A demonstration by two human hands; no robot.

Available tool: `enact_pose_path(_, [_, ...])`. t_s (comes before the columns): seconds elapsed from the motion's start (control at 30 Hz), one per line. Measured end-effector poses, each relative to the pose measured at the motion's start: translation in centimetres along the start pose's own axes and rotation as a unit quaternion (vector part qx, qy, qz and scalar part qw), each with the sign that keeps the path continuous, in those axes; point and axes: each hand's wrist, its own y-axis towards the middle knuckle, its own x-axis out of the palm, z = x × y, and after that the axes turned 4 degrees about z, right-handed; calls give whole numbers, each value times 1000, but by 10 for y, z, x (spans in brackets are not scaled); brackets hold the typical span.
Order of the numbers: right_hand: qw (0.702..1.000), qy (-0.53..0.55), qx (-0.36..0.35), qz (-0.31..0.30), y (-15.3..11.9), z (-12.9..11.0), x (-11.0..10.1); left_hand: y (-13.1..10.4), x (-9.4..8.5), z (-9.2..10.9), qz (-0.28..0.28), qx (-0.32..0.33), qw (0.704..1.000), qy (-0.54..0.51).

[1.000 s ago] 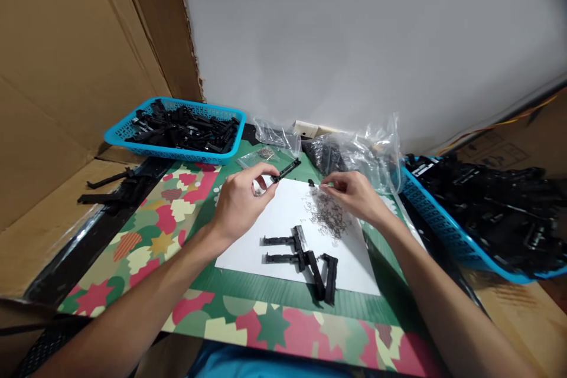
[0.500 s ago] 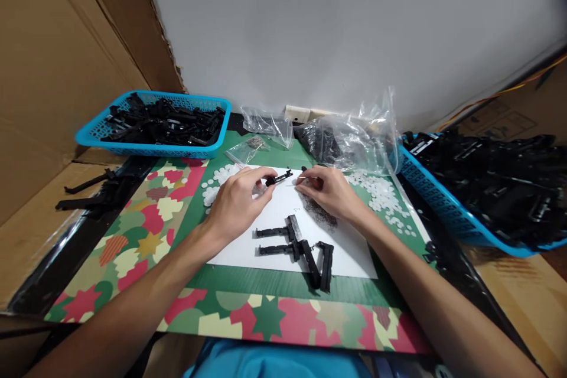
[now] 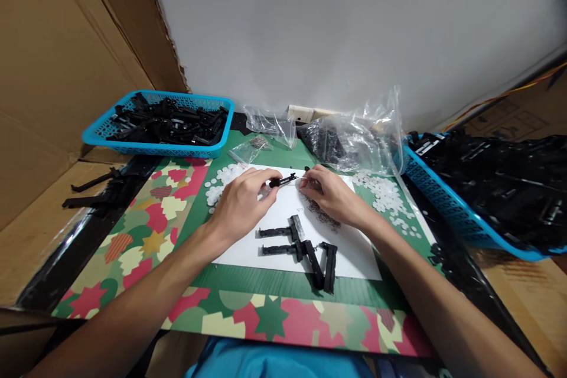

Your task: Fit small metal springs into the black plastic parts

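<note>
My left hand (image 3: 248, 198) is closed, pinching a small black plastic part (image 3: 287, 180) between thumb and fingertips above the white paper (image 3: 248, 248). My right hand (image 3: 330, 192) is closed around a thin light-coloured tool (image 3: 302, 177), whose tip meets or nearly meets the right end of that part. Its exact kind is hard to make out. Beneath the right hand lies a pile of tiny dark pieces (image 3: 328, 218). Nearer to me, several black plastic parts (image 3: 315, 263) rest on the paper and the green board.
A blue basket (image 3: 155, 147) of black parts stands back left, and another blue basket (image 3: 460, 207) is at right. White discs (image 3: 387, 192) lie scattered on both sides. Clear plastic bags (image 3: 354, 139) sit at the back by the wall. More black parts (image 3: 100, 192) are at far left.
The tool's tip has risen from beside the black part to its right end. The whole view has shifted slightly. Both hands still hold the same things.
</note>
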Motion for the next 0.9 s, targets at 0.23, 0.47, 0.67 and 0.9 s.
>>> enact_pose_path(0.23, [998,-7,25,53,-3,1,-3,-1,0,0,-2,10,1000,9])
enact_pose_path(0.47, [996,-27,59,58,-1,-2,0,-1,0,-1,1,16,1000,13])
enact_pose_path(0.67, [996,-7,70,60,-2,-6,2,-1,0,-1,7,26,999,17])
enact_pose_path(0.9, [991,101,50,77,-6,-12,-2,-3,-1,0,13,35,999,-4])
